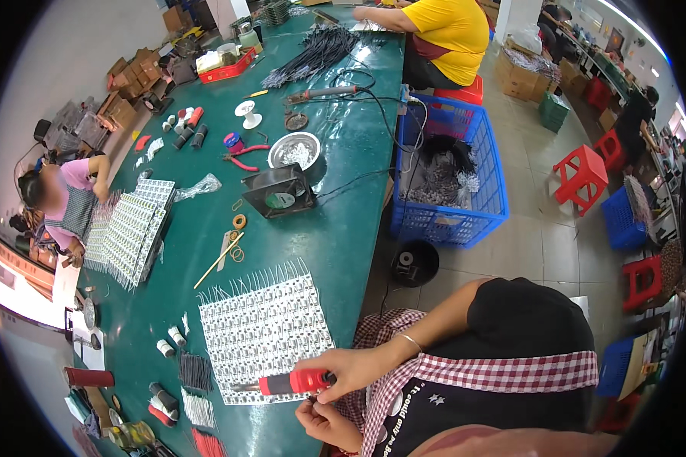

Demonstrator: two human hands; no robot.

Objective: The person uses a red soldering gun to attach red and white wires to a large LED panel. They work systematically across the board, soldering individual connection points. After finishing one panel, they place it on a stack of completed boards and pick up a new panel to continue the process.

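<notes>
My right hand (354, 368) grips a soldering iron (286, 382) with a red and black handle. Its thin metal tip points left, over the lower part of a white panel of small circuit boards (263, 331). Thin pale wires stick out along the panel's upper edge. Just below the handle, my left hand (329, 426) has its fingers pinched together at the table edge. What they hold is too small to make out. Bundles of black wires (196, 372), white wires (199, 410) and red wires (208, 442) lie left of the panel.
A black boxy device (280, 190) and a metal bowl of small white pieces (294, 151) stand farther up the green table (320, 236). Red-handled pliers (242, 162) lie near. A blue crate (453, 221) and a black bin (415, 263) stand beside it. Two people work at the table.
</notes>
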